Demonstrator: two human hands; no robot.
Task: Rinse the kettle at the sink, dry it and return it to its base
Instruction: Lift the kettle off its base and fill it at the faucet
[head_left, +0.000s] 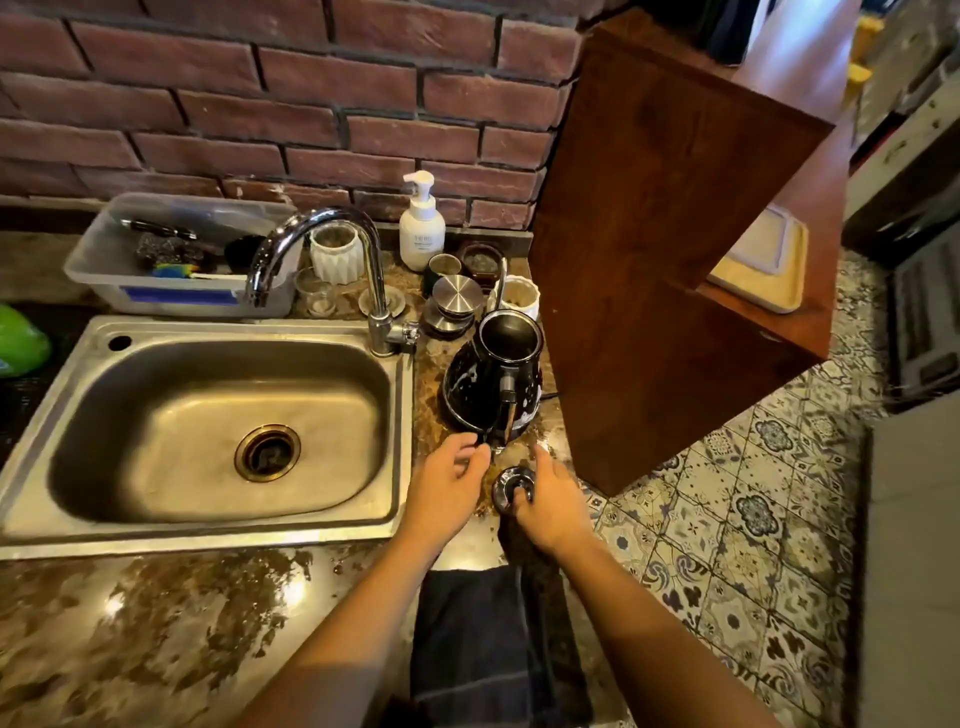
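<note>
The left hand (451, 480) has its fingers curled around the lower end of the kettle's handle (501, 415), closed on it loosely, while the right hand (545, 501) pinches the knob of a small round lid (511, 486) just in front of the kettle. The black kettle (493, 376) stands upright on the counter (156, 623) just right of the sink (208, 415), its mouth open and pale streaks (water or soap, hard to tell which) down its side. Whether it sits on its base cannot be told, since the body hides whatever is under it. The sink is empty and no water runs from the tap (322, 249). A dark cloth (483, 639) lies on the counter edge near the person.

This looks like either the very start or the finish; with the lid off and marks on the body, I judge the rinse not yet done. The next move calls for lifting the kettle by the handle and carrying it left under the spout, keeping it level.
</note>
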